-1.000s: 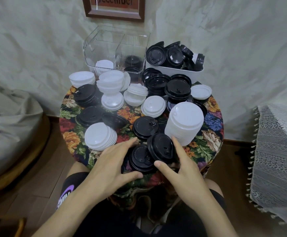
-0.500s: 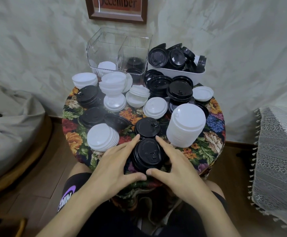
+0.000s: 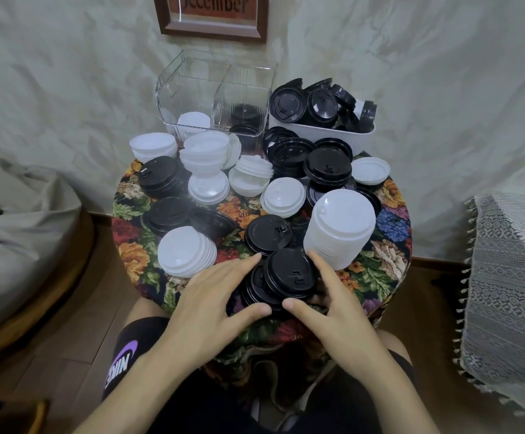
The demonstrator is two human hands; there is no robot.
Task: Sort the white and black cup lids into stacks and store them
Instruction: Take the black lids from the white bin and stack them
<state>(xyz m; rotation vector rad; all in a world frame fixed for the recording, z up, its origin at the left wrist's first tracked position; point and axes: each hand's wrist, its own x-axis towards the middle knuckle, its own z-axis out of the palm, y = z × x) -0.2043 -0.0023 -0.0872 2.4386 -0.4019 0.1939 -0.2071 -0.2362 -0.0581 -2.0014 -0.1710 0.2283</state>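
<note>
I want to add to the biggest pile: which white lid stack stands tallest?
The upright white stack just beyond the right hand, which grips the black lid stack; the others are much shorter or lie tipped.

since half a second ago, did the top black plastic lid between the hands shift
Yes: the top black plastic lid slid right, toward the tall white lid stack, off-centre on the black stack beneath.

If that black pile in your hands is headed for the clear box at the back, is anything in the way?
Yes, low down: a single black lid and a white lid pile lie between the black pile and the clear box. Lifted above them, nothing visible should block it.
</note>
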